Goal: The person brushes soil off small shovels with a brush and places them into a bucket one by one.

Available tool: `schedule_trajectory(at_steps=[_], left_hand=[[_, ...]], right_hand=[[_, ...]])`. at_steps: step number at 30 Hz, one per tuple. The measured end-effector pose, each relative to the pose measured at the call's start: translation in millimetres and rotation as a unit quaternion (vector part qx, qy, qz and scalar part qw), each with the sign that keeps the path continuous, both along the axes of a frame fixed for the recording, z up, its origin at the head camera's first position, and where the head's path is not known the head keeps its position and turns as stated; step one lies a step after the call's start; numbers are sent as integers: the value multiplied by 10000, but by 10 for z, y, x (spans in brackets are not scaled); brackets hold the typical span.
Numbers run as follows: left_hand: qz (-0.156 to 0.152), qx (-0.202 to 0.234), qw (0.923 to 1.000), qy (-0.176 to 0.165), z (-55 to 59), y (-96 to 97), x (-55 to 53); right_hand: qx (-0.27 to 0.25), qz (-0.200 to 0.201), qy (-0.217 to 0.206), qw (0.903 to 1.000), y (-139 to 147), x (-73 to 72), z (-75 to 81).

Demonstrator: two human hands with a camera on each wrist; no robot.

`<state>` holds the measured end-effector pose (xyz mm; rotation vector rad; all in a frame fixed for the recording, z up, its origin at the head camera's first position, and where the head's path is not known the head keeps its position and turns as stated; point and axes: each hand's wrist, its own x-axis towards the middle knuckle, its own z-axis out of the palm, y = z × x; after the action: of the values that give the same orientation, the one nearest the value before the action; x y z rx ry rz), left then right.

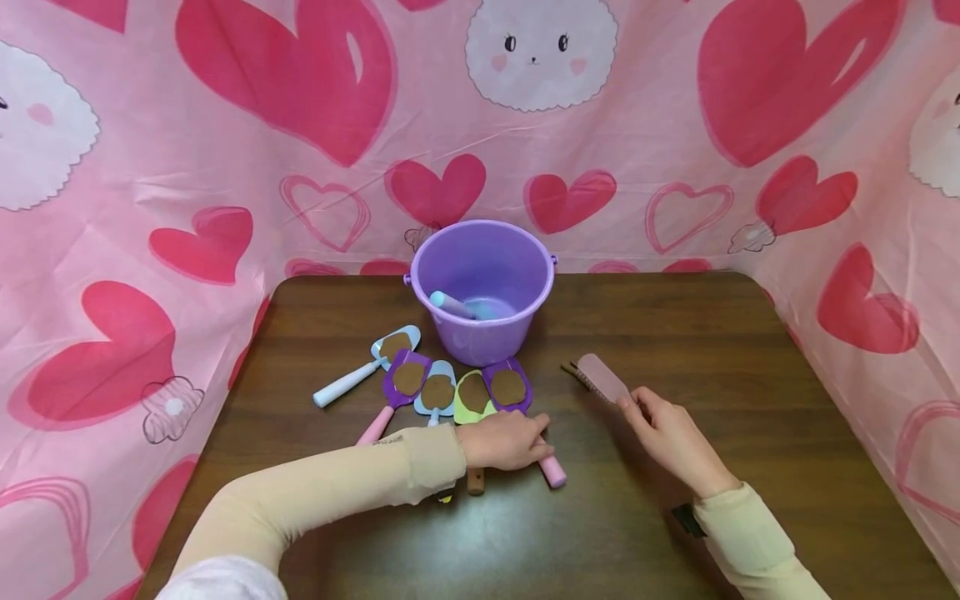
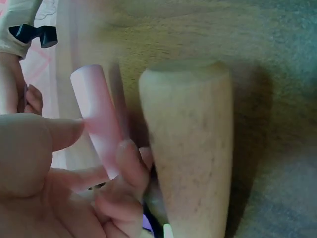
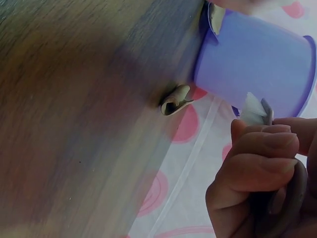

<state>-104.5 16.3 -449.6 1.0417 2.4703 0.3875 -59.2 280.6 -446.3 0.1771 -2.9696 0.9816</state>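
Observation:
My right hand (image 1: 678,437) grips a brush with a flat pink back (image 1: 602,377); its pale bristles (image 3: 253,110) show in the right wrist view. A curled brown scrap (image 3: 174,100) lies on the table by the brush head. My left hand (image 1: 504,440) reaches across the row of toy shovels, its thumb and curled fingers around the pink handle (image 2: 96,104) of the rightmost purple shovel (image 1: 508,385). Near that hand lies a shovel with a wooden handle (image 2: 190,144). Brown patches cover the heads of the purple shovel (image 1: 408,375), blue shovel (image 1: 442,367) and green shovel (image 1: 465,412).
A purple bucket (image 1: 487,337) stands at the back of the wooden table (image 1: 637,308), with a light blue handled tool (image 1: 450,305) inside. Another light blue shovel (image 1: 348,383) lies at the left end of the row. Pink heart-patterned cloth (image 1: 637,125) surrounds the table.

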Motion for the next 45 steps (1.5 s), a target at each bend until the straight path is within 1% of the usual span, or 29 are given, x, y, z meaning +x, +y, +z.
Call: schedule_trajectory(at_steps=[3, 7, 14, 18, 21, 25, 30, 33, 38, 41, 43, 45], left_hand=[[11, 258, 9996, -87, -30, -16, -9], [97, 485, 9986, -165, -54, -27, -25], [182, 649, 9974, -237, -64, -29, -40], [151, 752, 9969, -191, -66, -41, -17], [109, 821, 9965, -76, -65, -54, 4], [92, 966, 9952, 87, -28, -90, 25], [142, 1247, 9920, 126, 27, -161, 25], [203, 1351, 9906, 0, 42, -217, 33], [261, 1428, 9889, -311, 58, -309, 79], [266, 1461, 9885, -303, 66, -352, 94], [271, 1441, 9889, -230, 82, -376, 99], [299, 1402, 9893, -261, 101, -397, 103]], right_hand=[[17, 11, -4, 10000, -5, 0, -2], [17, 4, -63, 10000, -12, 3, -2], [39, 24, -106, 9999, -14, 1, -2], [54, 19, -88, 9999, -16, 5, -10], [47, 25, -81, 10000, -17, 5, -16], [63, 44, -98, 9999, -18, 1, -19], [70, 33, -127, 9999, -23, -5, -12], [52, 54, -161, 9998, -34, -7, -5], [12, 136, -198, 9997, -53, -7, -1], [21, 175, -138, 9997, -64, -17, 2], [30, 202, -101, 9997, -73, -26, 6], [43, 219, -80, 9997, -83, -33, 9]])
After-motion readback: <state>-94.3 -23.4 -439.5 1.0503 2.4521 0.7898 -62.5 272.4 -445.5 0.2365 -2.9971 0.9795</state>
